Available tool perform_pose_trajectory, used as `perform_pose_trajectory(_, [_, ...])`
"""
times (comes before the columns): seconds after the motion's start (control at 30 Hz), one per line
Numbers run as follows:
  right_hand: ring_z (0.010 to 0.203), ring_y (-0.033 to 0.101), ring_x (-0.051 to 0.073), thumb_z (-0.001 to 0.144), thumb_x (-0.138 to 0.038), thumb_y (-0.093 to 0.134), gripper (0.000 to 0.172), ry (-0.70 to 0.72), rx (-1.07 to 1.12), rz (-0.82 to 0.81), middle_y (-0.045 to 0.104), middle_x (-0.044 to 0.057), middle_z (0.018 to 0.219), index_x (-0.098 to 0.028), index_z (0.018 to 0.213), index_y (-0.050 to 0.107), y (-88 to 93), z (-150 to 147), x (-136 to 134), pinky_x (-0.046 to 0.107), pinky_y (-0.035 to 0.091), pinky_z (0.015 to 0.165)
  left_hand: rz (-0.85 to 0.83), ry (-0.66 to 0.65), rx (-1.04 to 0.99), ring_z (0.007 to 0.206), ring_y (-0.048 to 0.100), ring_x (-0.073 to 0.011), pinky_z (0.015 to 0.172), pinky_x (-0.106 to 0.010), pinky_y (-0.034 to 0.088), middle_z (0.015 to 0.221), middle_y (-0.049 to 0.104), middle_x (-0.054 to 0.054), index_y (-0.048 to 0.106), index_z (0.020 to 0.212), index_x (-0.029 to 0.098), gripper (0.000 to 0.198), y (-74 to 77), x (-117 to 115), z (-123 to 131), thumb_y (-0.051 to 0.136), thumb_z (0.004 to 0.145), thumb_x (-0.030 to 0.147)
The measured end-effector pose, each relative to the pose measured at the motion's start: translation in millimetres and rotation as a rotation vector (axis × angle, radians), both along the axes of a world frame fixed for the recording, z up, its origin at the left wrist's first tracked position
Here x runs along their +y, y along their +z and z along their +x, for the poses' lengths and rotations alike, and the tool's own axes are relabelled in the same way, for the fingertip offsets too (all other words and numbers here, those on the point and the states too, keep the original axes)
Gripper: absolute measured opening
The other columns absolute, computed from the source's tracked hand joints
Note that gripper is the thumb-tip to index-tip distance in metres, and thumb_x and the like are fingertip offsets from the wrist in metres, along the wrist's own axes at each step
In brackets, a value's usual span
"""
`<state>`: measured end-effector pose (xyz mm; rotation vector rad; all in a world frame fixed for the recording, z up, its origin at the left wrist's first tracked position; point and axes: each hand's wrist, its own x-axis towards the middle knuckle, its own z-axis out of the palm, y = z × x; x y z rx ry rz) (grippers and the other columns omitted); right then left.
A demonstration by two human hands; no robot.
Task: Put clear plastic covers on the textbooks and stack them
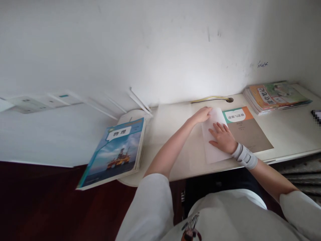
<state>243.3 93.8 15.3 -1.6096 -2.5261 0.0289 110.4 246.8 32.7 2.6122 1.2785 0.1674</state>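
A textbook (250, 134) with a brown, green and orange cover lies on the white desk. Over its left part rests a white sheet (213, 150); I cannot tell whether this is a page or a wrapping cover. My left hand (201, 115) is at the sheet's upper left corner, its fingers closed together on the edge. Lower down, my right hand (222, 138) lies flat on the sheet with fingers spread, a grey wrist brace (246, 157) just behind it.
A stack of books topped by a blue physics textbook (116, 150) overhangs the desk's left end. Another stack of booklets (278, 95) stands at the back right. Yellow and black cables run into a desk hole (229, 99). The white desk (296, 130) meets a wall behind.
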Motion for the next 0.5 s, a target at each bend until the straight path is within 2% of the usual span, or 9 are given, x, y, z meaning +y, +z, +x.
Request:
perform_pose_trajectory(0.17, [0.133, 0.028, 0.031, 0.085, -0.039, 0.051, 0.045, 0.031, -0.037, -0.03, 0.039, 0.017, 0.141, -0.015, 0.122, 0.054, -2.5, 1, 3, 0.05, 0.02, 0.107, -0.034, -0.014, 0.044, 0.097, 0.058, -0.0209, 0.089, -0.031, 0.042, 0.11, 0.059, -0.012, 0.054, 0.118, 0.013, 0.04, -5.7, -1, -2, 0.05, 0.079, 0.012])
perform_pose_trajectory(0.27, [0.133, 0.031, 0.029, 0.086, -0.038, 0.049, 0.041, 0.044, -0.006, -0.053, 0.043, 0.014, 0.139, -0.016, 0.12, 0.055, -2.5, 1, 3, 0.049, 0.019, 0.108, -0.031, -0.018, 0.051, 0.102, 0.057, -0.021, 0.091, -0.031, 0.041, 0.114, 0.057, -0.012, 0.051, 0.121, 0.013, 0.044, -9.5, -6, -6, 0.05, 0.077, 0.01])
perform_pose_trajectory(0.5, [0.129, 0.037, 0.027, 0.087, -0.037, 0.046, 0.041, 0.065, 0.077, -0.03, 0.048, 0.013, 0.135, -0.017, 0.123, 0.054, -3.2, 1, 2, 0.046, 0.024, 0.107, 0.018, 0.05, 0.022, 0.114, 0.05, -0.018, 0.097, -0.031, 0.039, 0.123, 0.055, -0.009, 0.048, 0.124, 0.017, 0.043, -20.3, -32, -34, 0.04, 0.083, 0.013])
